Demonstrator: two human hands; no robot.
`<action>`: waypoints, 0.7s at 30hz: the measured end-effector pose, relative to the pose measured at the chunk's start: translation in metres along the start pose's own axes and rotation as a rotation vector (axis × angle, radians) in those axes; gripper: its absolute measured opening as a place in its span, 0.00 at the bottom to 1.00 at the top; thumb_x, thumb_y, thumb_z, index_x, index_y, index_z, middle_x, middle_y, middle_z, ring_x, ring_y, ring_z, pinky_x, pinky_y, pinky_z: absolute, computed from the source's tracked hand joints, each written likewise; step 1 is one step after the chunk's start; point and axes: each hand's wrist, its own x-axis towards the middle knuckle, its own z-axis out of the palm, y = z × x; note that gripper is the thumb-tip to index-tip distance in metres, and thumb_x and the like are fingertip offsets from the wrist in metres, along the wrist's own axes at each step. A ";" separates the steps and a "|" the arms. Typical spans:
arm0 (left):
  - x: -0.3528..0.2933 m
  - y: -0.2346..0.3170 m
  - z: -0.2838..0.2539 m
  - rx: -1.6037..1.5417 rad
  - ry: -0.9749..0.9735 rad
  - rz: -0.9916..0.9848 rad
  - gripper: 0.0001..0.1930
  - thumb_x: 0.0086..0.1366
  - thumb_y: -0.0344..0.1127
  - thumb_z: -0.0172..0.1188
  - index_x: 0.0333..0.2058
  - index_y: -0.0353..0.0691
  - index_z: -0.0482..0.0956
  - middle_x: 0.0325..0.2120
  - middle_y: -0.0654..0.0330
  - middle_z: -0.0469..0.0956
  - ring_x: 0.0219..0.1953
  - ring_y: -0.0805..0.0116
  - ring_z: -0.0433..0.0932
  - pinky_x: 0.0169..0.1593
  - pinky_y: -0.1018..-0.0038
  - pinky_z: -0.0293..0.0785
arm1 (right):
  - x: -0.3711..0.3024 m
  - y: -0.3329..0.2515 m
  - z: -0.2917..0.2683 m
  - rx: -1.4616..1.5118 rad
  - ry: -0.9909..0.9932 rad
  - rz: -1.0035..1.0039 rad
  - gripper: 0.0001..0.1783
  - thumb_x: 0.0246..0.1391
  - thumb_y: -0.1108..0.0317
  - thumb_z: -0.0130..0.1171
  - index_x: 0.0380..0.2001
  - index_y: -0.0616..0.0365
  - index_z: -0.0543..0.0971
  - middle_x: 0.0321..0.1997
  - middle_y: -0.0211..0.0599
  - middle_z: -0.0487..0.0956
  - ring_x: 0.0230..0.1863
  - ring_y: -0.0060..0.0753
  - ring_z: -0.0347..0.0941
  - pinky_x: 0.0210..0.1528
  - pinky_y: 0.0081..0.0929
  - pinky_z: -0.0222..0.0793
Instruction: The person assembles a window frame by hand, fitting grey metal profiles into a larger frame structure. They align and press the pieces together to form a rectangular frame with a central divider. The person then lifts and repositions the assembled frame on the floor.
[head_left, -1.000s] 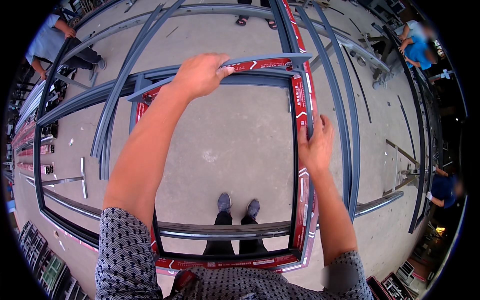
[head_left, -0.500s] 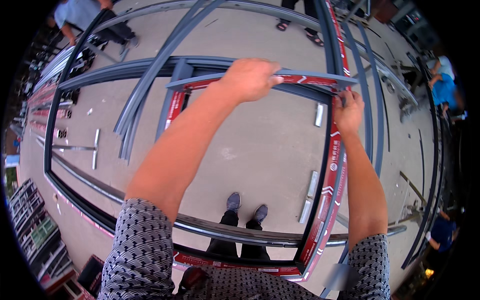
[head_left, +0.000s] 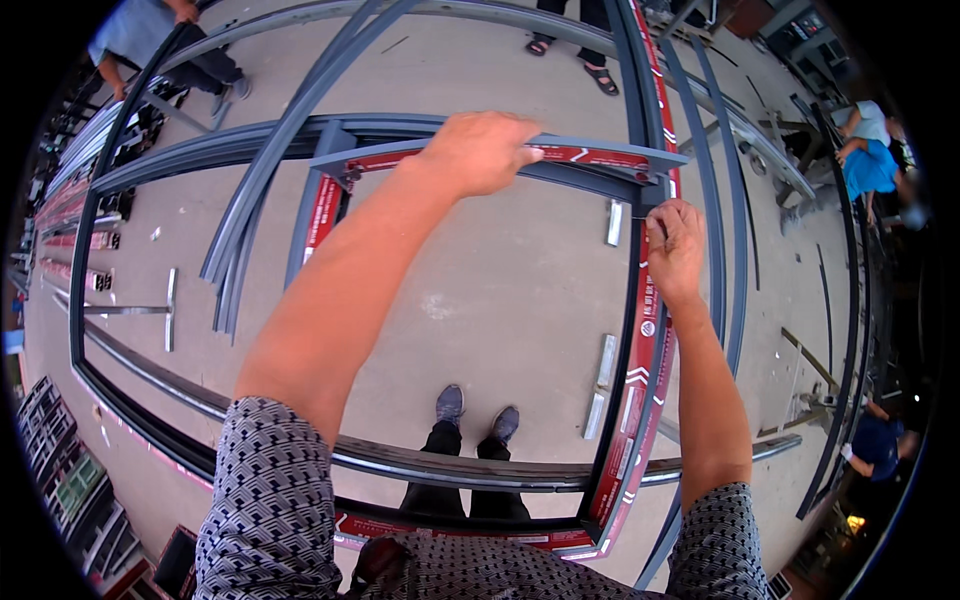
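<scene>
A short grey metal profile with red film on its side lies across the upper part of a large dark window frame. My left hand is closed over the middle of this profile, fingers wrapped round its far edge. At the frame's red-filmed right bar, just below the profile's right end, my right hand is pinched. Something thin seems to stick out leftward from its fingertips, too small to name. A grey upright bar with red film meets the profile's left end.
Long grey profiles lie slanted across the frame's upper left. A round metal rail passes under the frame near my feet. Metal pieces lie on the floor. One person stands far left; others are at the far side and right.
My right hand has come away from the profile's right end and moved slightly nearer along the right bar. My left hand keeps its hold on the profile. The whole view has shifted a little.
</scene>
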 end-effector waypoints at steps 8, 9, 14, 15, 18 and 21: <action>0.015 -0.001 -0.003 0.028 -0.190 -0.005 0.16 0.81 0.46 0.57 0.46 0.38 0.81 0.43 0.52 0.83 0.50 0.45 0.81 0.54 0.51 0.76 | -0.024 -0.027 -0.020 -0.007 0.120 0.073 0.06 0.57 0.74 0.70 0.39 0.59 0.85 0.49 0.39 0.82 0.51 0.47 0.78 0.53 0.41 0.78; 0.017 -0.002 -0.002 0.029 -0.206 -0.008 0.16 0.81 0.46 0.57 0.45 0.37 0.81 0.43 0.52 0.83 0.50 0.45 0.81 0.54 0.51 0.76 | -0.024 -0.030 -0.021 0.011 0.102 0.079 0.06 0.57 0.75 0.70 0.39 0.58 0.85 0.49 0.39 0.82 0.51 0.47 0.78 0.52 0.41 0.78; 0.023 -0.004 0.004 0.041 -0.240 0.007 0.16 0.81 0.46 0.57 0.46 0.38 0.82 0.44 0.53 0.82 0.50 0.45 0.80 0.54 0.51 0.76 | -0.025 -0.031 -0.018 0.013 0.060 0.094 0.05 0.58 0.75 0.68 0.39 0.57 0.84 0.48 0.39 0.82 0.50 0.47 0.79 0.53 0.42 0.79; 0.024 -0.003 0.005 0.047 -0.239 0.010 0.15 0.81 0.45 0.57 0.47 0.38 0.82 0.45 0.53 0.82 0.51 0.45 0.80 0.54 0.51 0.76 | -0.025 -0.030 -0.018 0.003 0.056 0.091 0.05 0.58 0.74 0.67 0.39 0.57 0.84 0.48 0.39 0.82 0.50 0.47 0.79 0.53 0.42 0.79; 0.025 -0.003 0.009 0.065 -0.229 0.027 0.15 0.81 0.45 0.57 0.49 0.38 0.82 0.46 0.53 0.82 0.52 0.46 0.80 0.55 0.52 0.76 | -0.026 -0.025 -0.016 -0.011 0.047 0.125 0.06 0.60 0.73 0.67 0.40 0.57 0.84 0.50 0.41 0.82 0.52 0.48 0.79 0.55 0.43 0.79; 0.025 -0.003 0.011 0.068 -0.211 0.040 0.16 0.81 0.45 0.57 0.50 0.38 0.83 0.47 0.53 0.82 0.53 0.47 0.81 0.56 0.52 0.77 | -0.022 -0.022 -0.016 0.027 0.110 0.151 0.09 0.63 0.71 0.66 0.46 0.57 0.85 0.53 0.44 0.81 0.56 0.50 0.78 0.58 0.43 0.77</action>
